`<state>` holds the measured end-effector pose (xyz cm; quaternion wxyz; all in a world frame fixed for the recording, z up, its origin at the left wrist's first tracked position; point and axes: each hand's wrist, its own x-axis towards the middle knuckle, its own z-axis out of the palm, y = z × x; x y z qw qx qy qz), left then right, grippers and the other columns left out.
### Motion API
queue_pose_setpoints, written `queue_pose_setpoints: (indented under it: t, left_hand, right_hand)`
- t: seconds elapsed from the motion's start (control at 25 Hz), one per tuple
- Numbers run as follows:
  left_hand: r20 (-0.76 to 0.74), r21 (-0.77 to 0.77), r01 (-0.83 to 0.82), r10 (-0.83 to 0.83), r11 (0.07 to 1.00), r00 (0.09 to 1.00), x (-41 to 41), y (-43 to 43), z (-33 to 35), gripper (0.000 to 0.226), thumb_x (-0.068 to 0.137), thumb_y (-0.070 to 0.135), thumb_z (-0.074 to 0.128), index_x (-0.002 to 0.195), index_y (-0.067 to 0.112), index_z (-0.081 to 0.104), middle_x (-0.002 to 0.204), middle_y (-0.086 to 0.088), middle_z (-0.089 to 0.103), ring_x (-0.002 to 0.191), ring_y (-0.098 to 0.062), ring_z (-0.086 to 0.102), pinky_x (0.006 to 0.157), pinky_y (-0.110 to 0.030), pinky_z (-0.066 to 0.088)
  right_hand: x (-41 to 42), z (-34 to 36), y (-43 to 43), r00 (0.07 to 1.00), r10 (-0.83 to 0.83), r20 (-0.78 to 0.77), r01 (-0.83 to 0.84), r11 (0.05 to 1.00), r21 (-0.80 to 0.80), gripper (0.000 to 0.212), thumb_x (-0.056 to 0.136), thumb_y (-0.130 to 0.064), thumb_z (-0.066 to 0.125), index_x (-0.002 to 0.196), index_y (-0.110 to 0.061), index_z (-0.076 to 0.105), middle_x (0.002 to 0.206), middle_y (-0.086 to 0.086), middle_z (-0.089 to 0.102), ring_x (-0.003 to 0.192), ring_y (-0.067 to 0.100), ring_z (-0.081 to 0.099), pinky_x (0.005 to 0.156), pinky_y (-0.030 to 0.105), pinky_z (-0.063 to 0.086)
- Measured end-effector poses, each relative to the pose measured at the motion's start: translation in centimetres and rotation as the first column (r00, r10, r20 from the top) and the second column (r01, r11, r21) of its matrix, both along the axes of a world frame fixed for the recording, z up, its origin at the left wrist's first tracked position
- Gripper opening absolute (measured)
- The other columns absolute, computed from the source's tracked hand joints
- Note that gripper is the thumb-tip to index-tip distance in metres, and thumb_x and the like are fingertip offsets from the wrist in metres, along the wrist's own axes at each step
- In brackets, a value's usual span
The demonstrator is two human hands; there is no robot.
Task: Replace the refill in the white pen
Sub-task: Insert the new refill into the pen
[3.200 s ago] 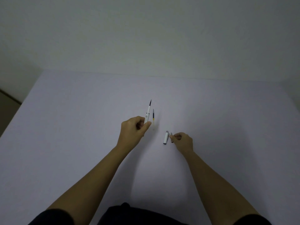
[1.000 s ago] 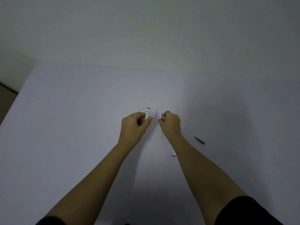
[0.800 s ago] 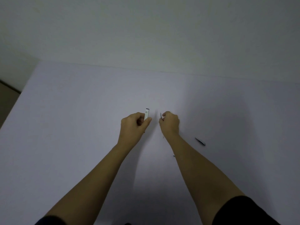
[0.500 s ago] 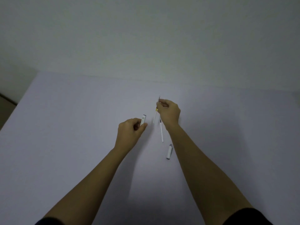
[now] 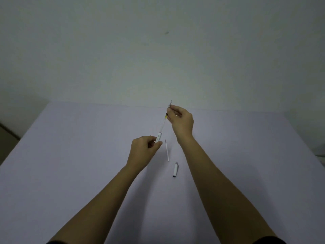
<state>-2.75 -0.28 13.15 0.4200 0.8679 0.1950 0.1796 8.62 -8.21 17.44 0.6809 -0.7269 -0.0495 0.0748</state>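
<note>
My left hand (image 5: 143, 150) grips the white pen barrel (image 5: 158, 137), whose open end points up and away. My right hand (image 5: 182, 118) pinches a thin refill (image 5: 164, 122) near its metal tip, above the table. The refill's lower end sits at or just inside the barrel's mouth. A second refill (image 5: 167, 150), white with a dark tip, lies on the table between my hands. The white pen cap (image 5: 175, 169) lies nearer to me, beside my right forearm.
The lilac table (image 5: 70, 155) runs back to a plain pale wall. Its left edge drops to a darker floor at the far left. A pale object shows at the right edge of the view.
My right hand has risen and moved away from me, and the refill between my hands now stretches from the barrel's mouth up to my fingers. My left hand stayed in place with the barrel.
</note>
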Motion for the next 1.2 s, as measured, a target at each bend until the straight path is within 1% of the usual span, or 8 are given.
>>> queue_pose_setpoints:
  t: [0.12,0.24,0.4,0.48,0.6,0.76,0.96,1.2]
  left_hand:
    - [0.051,0.04,0.009,-0.011,0.999,0.999,-0.8,-0.4,1.1,0.02,0.082,0.026,0.066,0.082,0.006,0.07,0.065,-0.014,0.066,0.06,-0.027,0.059,0.062,-0.042,0.056]
    - [0.092,0.049,-0.004,-0.001,0.999,0.996,-1.2,-0.6,2.3,0.021,0.086,0.026,0.062,0.096,0.009,0.068,0.079,-0.009,0.069,0.068,-0.021,0.061,0.062,-0.026,0.049]
    - [0.052,-0.051,-0.006,0.008,0.999,0.999,-1.6,-0.7,3.5,0.025,0.089,0.028,0.057,0.107,0.011,0.062,0.079,-0.007,0.064,0.068,-0.023,0.065,0.061,-0.032,0.058]
    - [0.036,-0.034,-0.026,0.028,0.999,0.999,-1.7,-0.8,3.7,0.024,0.088,0.024,0.059,0.105,0.008,0.064,0.08,-0.009,0.066,0.069,-0.024,0.066,0.064,-0.03,0.057]
    - [0.038,0.028,-0.05,0.049,0.998,0.998,-1.8,-1.1,3.9,0.02,0.088,0.02,0.058,0.097,0.004,0.068,0.078,-0.011,0.07,0.069,-0.025,0.065,0.059,-0.02,0.047]
    - [0.082,0.021,-0.035,0.033,0.999,0.996,-2.0,-1.6,4.1,0.022,0.089,0.021,0.058,0.092,0.003,0.069,0.076,-0.014,0.072,0.07,-0.027,0.066,0.066,-0.033,0.052]
    - [0.148,0.056,-0.064,0.055,0.996,0.987,-1.9,-1.6,3.2,0.02,0.087,0.021,0.061,0.088,0.002,0.069,0.072,-0.015,0.071,0.065,-0.029,0.064,0.064,-0.041,0.055]
    - [0.11,0.061,-0.077,0.07,0.995,0.992,-1.0,-1.5,1.9,0.02,0.086,0.021,0.063,0.087,0.003,0.069,0.071,-0.018,0.069,0.063,-0.03,0.062,0.062,-0.042,0.053]
  right_hand:
    - [-0.8,0.8,-0.7,1.0,0.01,0.013,-0.011,0.999,0.036,0.019,0.084,-0.02,0.065,0.101,-0.013,0.069,0.078,-0.01,0.067,0.085,0.015,0.069,0.092,0.037,0.055]
    - [-1.5,1.3,-1.2,0.998,0.053,0.015,-0.054,0.996,0.076,0.009,0.083,-0.02,0.065,0.092,-0.02,0.068,0.081,-0.007,0.068,0.083,0.013,0.069,0.09,0.034,0.055]
    - [-2.1,1.9,-2.0,0.985,0.17,-0.027,-0.163,0.974,0.158,0.007,0.082,-0.016,0.066,0.086,-0.021,0.066,0.095,0.007,0.069,0.092,0.02,0.067,0.083,0.028,0.055]
    - [-2.3,2.3,-2.6,0.969,0.24,-0.055,-0.228,0.959,0.168,0.007,0.083,-0.015,0.065,0.088,-0.02,0.066,0.095,0.007,0.069,0.094,0.019,0.066,0.08,0.024,0.053]
    - [-2.4,2.4,-3.4,0.967,0.252,-0.037,-0.246,0.962,0.115,0.011,0.085,-0.024,0.065,0.092,-0.017,0.068,0.093,0.003,0.071,0.09,0.014,0.066,0.082,0.025,0.052]
    - [-2.2,2.3,-3.9,0.979,0.193,0.064,-0.195,0.98,0.029,0.013,0.085,-0.032,0.063,0.081,-0.023,0.071,0.083,-0.005,0.071,0.086,0.012,0.067,0.088,0.027,0.052]
    - [-1.6,2.3,-4.2,0.97,0.189,0.155,-0.166,0.975,-0.146,0.022,0.084,-0.033,0.064,0.087,-0.013,0.073,0.078,-0.003,0.069,0.078,0.009,0.064,0.063,0.002,0.046]
    - [0.0,-0.3,-4.8,0.968,0.225,0.112,-0.193,0.951,-0.241,0.035,0.091,-0.039,0.052,0.098,-0.011,0.072,0.087,-0.002,0.07,0.084,0.008,0.065,0.072,0.009,0.046]
